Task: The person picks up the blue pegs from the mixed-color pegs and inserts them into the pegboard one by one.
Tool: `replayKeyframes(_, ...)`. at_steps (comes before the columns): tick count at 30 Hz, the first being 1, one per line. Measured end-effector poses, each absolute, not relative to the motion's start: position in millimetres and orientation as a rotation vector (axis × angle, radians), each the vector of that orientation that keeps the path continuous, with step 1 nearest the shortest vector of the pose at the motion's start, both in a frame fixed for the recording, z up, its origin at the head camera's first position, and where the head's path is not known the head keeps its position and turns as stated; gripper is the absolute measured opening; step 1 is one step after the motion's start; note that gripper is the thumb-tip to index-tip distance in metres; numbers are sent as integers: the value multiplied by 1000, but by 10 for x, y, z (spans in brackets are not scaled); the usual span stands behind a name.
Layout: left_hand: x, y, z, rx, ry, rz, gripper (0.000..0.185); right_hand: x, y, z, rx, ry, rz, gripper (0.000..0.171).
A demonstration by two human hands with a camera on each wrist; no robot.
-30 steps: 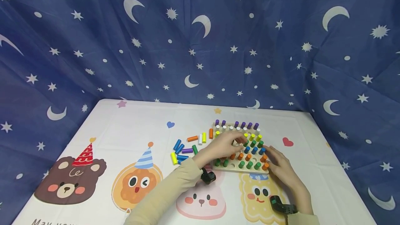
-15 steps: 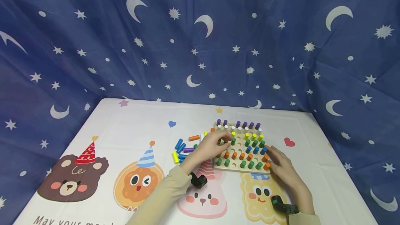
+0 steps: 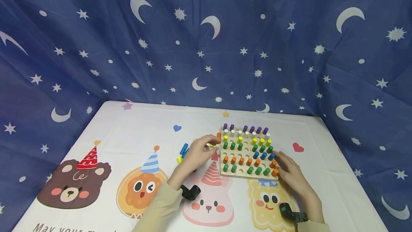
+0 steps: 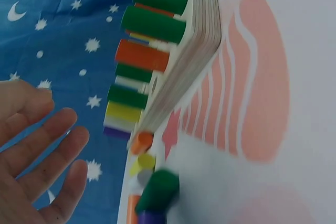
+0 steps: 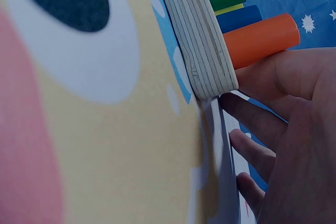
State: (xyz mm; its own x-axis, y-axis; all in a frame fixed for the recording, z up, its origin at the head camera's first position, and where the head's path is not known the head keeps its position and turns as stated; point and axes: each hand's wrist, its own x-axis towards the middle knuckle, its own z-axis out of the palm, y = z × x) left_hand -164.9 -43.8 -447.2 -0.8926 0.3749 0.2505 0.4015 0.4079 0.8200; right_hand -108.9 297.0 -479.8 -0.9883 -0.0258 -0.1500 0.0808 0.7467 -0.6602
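Observation:
A wooden pegboard [image 3: 236,173] lies flat, with rows of upright purple, white, yellow, green, blue and orange pegs and some bare holes. Left of the board, my left hand [image 3: 201,150] hovers over loose pegs, fingers relaxed and bent, thumb and index apart. No peg shows in that hand in the left wrist view, where a loose green peg [image 4: 158,190] and an orange peg [image 4: 142,142] lie below the fingers. My right hand [image 3: 291,171] rests against the board's right edge. In the right wrist view its thumb touches the board's corner beside an upright orange peg [image 5: 262,40].
Loose blue pegs [image 3: 184,148] and a yellow peg [image 3: 179,160] lie beyond my left hand, which partly hides the pile. A white cloth with cartoon prints [image 3: 74,185] covers the table. A blue star-and-moon curtain [image 3: 167,38] hangs behind and at both sides.
My left hand has moved left, from above the board to above the loose pegs, uncovering the board's left rows. My right hand has stayed at the board's right edge.

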Motion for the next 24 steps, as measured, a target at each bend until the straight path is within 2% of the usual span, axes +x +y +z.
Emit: replayKeyframes(24,-1754,-1195,-4630,-332,-2633,-1524,23,-1087,2960,-4813,53,2793,-1057,59)
